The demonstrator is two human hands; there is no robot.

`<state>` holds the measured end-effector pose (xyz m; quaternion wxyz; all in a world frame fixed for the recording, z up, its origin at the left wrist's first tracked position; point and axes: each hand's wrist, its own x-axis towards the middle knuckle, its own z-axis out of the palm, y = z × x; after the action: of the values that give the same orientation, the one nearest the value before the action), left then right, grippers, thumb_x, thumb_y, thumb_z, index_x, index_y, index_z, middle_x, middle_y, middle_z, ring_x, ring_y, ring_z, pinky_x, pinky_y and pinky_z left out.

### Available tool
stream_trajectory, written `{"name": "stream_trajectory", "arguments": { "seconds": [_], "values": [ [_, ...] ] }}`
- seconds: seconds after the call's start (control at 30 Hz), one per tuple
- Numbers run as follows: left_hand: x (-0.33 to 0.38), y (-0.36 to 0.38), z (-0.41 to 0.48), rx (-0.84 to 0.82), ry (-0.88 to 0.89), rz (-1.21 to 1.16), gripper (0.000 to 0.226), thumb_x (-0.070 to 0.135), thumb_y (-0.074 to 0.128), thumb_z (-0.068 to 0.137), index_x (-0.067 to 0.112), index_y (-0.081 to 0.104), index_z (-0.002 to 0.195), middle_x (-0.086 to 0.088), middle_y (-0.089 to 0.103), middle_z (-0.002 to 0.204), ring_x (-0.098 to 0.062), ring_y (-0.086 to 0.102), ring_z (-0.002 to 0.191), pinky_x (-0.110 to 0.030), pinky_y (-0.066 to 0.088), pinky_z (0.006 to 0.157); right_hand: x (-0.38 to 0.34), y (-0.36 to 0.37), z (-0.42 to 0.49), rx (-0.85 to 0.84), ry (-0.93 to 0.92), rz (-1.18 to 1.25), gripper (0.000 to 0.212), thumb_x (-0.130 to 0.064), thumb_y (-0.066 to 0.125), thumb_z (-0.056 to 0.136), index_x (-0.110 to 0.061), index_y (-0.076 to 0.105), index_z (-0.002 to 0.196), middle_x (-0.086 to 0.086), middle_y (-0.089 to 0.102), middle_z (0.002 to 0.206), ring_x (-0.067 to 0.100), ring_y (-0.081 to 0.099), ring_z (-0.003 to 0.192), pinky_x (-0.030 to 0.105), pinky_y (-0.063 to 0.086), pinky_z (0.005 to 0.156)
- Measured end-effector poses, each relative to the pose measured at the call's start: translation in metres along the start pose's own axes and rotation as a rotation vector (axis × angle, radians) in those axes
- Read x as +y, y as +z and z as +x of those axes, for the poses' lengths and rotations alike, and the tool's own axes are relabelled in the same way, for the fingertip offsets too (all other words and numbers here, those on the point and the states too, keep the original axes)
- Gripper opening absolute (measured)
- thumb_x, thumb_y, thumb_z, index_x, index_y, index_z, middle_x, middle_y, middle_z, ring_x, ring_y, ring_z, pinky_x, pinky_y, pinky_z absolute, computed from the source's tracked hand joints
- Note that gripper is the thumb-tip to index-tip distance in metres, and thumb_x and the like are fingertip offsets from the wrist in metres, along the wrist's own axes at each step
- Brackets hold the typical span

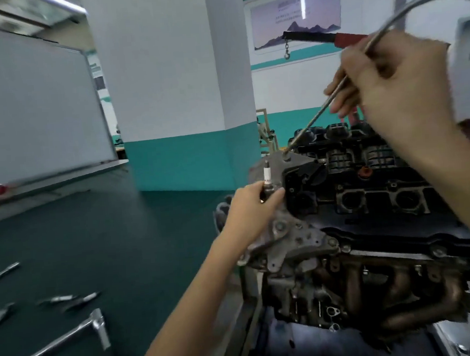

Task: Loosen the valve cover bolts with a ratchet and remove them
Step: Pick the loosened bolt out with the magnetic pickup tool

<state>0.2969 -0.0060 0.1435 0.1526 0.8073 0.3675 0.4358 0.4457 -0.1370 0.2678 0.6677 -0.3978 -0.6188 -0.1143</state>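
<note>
An engine [358,247] on a stand fills the right side, with its dark valve cover [368,196] on top. My left hand [253,204] holds a spark plug [267,175] upright beside the cover's left end. My right hand [394,88] is raised above the engine and grips a long, thin, bendy metal rod [324,113]. The rod's lower tip [289,149] points down at the grey bracket at the engine's far left corner. Its upper end curves away to the top right.
A dark green bench top [93,243] lies to the left, with a long breaker bar and socket [72,336] and several loose metal tools [70,299]. A white and teal pillar [172,98] stands behind. A red engine hoist arm with a hook [327,38] hangs at the back.
</note>
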Motion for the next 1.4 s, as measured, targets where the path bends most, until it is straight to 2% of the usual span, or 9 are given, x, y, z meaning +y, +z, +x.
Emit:
{"name": "stream_trajectory", "arguments": {
  "seconds": [0.13, 0.23, 0.43, 0.63, 0.77, 0.9, 1.07, 1.2, 1.4],
  "values": [
    [-0.056, -0.082, -0.032, 0.056, -0.178, 0.178, 0.046, 0.030, 0.064, 0.093, 0.019, 0.038, 0.056, 0.007, 0.044, 0.051, -0.007, 0.039, 0.050, -0.023, 0.030, 0.049, -0.005, 0.096, -0.018, -0.192, -0.036, -0.085, 0.023, -0.018, 0.053, 0.098, -0.004, 0.060, 0.081, 0.003, 0.061, 0.062, 0.013, 0.060, 0.053, 0.028, 0.052, 0.062],
    [-0.107, -0.155, -0.073, 0.168, -0.401, 0.242, 0.042, 0.027, 0.064, 0.093, 0.014, 0.044, 0.058, 0.001, 0.049, 0.054, -0.017, 0.045, 0.055, -0.025, 0.034, 0.052, -0.001, 0.151, -0.025, -0.301, -0.073, -0.160, 0.027, -0.019, 0.049, 0.100, 0.003, 0.057, 0.086, 0.018, 0.063, 0.072, 0.033, 0.060, 0.066, 0.040, 0.045, 0.064],
    [-0.171, -0.296, -0.165, 0.502, -0.744, 0.276, 0.031, 0.024, 0.064, 0.094, 0.005, 0.059, 0.069, -0.017, 0.062, 0.071, -0.027, 0.052, 0.066, -0.037, 0.039, 0.064, 0.005, 0.241, -0.039, -0.535, -0.054, -0.451, 0.026, -0.017, 0.039, 0.102, 0.003, 0.054, 0.093, 0.015, 0.049, 0.070, 0.033, 0.046, 0.066, 0.038, 0.034, 0.062],
    [-0.199, -0.388, -0.239, 0.769, -0.958, 0.402, 0.039, 0.031, 0.057, 0.096, -0.006, 0.064, 0.100, -0.031, 0.064, 0.100, -0.049, 0.060, 0.097, -0.053, 0.048, 0.086, 0.020, 0.311, -0.067, -0.766, 0.211, -0.539, 0.023, -0.001, 0.041, 0.090, 0.005, 0.060, 0.101, 0.015, 0.046, 0.084, 0.033, 0.049, 0.084, 0.028, 0.026, 0.051],
    [-0.220, -0.402, -0.254, 0.785, -1.045, 0.432, 0.040, 0.039, 0.056, 0.094, 0.000, 0.066, 0.099, -0.027, 0.067, 0.098, -0.047, 0.063, 0.092, -0.053, 0.052, 0.082, 0.026, 0.357, -0.100, -0.817, 0.517, -0.395, 0.024, -0.007, 0.044, 0.093, 0.005, 0.058, 0.109, 0.022, 0.063, 0.102, 0.035, 0.062, 0.090, 0.035, 0.048, 0.067],
    [-0.228, -0.373, -0.239, 0.643, -0.967, 0.440, 0.034, 0.029, 0.062, 0.096, -0.003, 0.063, 0.084, -0.024, 0.064, 0.080, -0.043, 0.061, 0.080, -0.042, 0.047, 0.067, 0.047, 0.384, -0.131, -0.856, 0.845, -0.307, 0.019, -0.001, 0.040, 0.093, 0.002, 0.053, 0.080, 0.012, 0.060, 0.061, 0.019, 0.053, 0.046, 0.028, 0.047, 0.046],
    [-0.252, -0.313, -0.213, 0.288, -1.006, 0.157, 0.025, 0.017, 0.062, 0.095, 0.006, 0.058, 0.073, -0.004, 0.050, 0.052, -0.019, 0.041, 0.044, -0.021, 0.033, 0.044, 0.077, 0.400, -0.152, -0.729, 1.251, 0.108, 0.013, 0.007, 0.040, 0.094, 0.002, 0.046, 0.083, 0.019, 0.057, 0.067, 0.021, 0.048, 0.050, 0.026, 0.037, 0.040],
    [-0.271, -0.268, -0.188, 0.110, -0.984, 0.195, 0.027, 0.009, 0.056, 0.091, 0.010, 0.051, 0.065, 0.000, 0.049, 0.048, -0.015, 0.040, 0.041, -0.022, 0.032, 0.039, 0.098, 0.405, -0.165, -0.609, 1.292, 0.346, 0.012, 0.015, 0.048, 0.089, 0.006, 0.051, 0.097, 0.021, 0.059, 0.095, 0.025, 0.062, 0.077, 0.033, 0.059, 0.072],
    [-0.291, -0.225, -0.145, -0.022, -0.910, 0.357, 0.020, 0.023, 0.065, 0.091, 0.009, 0.063, 0.077, -0.005, 0.065, 0.067, -0.019, 0.061, 0.063, -0.028, 0.046, 0.059, 0.123, 0.384, -0.210, -0.625, 1.219, 0.349, 0.057, 0.017, 0.036, 0.086, 0.007, 0.033, 0.143, 0.021, 0.041, 0.147, 0.031, 0.040, 0.136, 0.040, 0.033, 0.114]
  ]
}}
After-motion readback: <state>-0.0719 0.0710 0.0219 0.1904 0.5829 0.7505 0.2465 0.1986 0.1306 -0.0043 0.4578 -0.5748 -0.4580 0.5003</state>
